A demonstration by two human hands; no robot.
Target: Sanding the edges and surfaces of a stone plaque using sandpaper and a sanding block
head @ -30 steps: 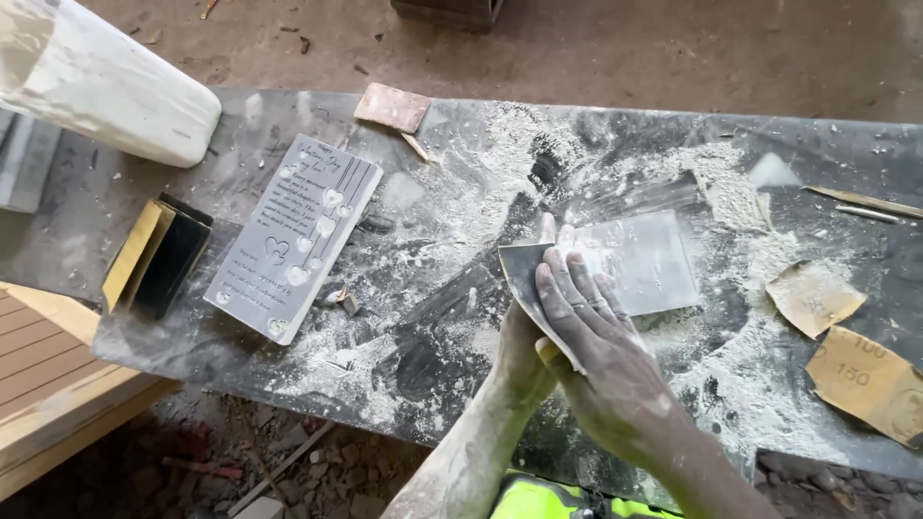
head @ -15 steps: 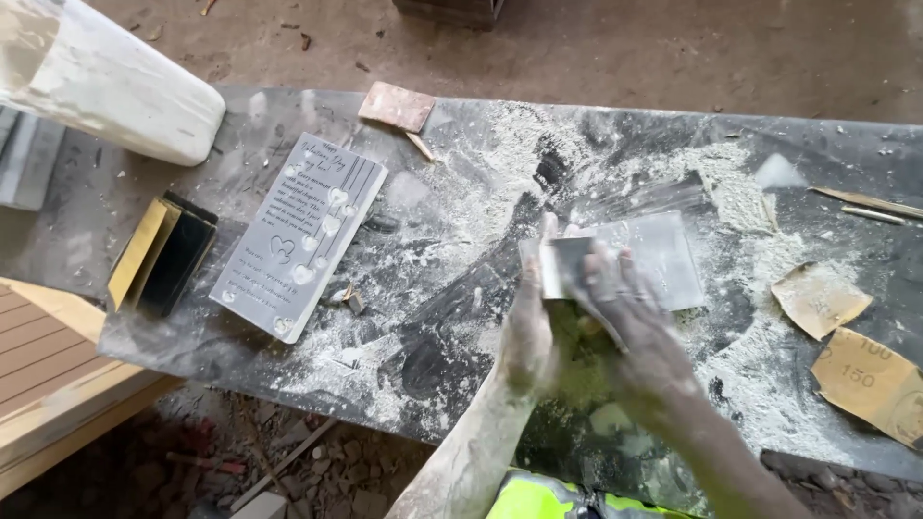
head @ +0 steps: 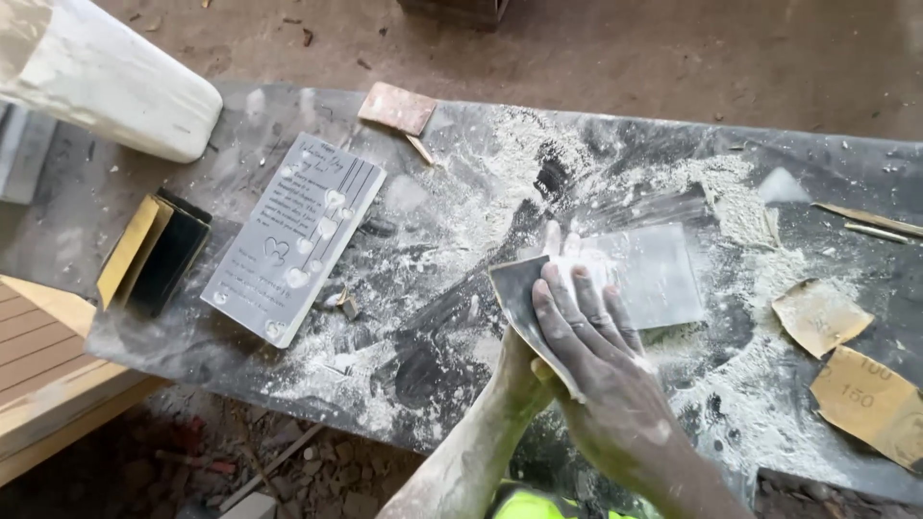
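A dark sheet of sandpaper [head: 514,288] lies under the fingers of my right hand [head: 601,384], which presses it onto the left edge of a dusty, translucent grey square plate [head: 663,274]. My left hand [head: 514,370] is mostly hidden beneath the right one. Its dusty fingertips reach up to the plate's left edge and hold it down. Both hands are coated in white dust. The plate rests on a dark table top [head: 461,173] covered in white powder.
A grey engraved plaque [head: 293,235] lies to the left, with a yellow and black sanding block [head: 154,255] beyond it. A large white block [head: 106,86] sits at the far left. Tan sandpaper scraps [head: 870,399] lie right. A pinkish tile [head: 396,108] lies at the back. Wooden boards [head: 38,356] stand below left.
My right hand swept forward over the plate with the sandpaper, blurred half a second ago, and has come back to about where it began. The other things have stayed put.
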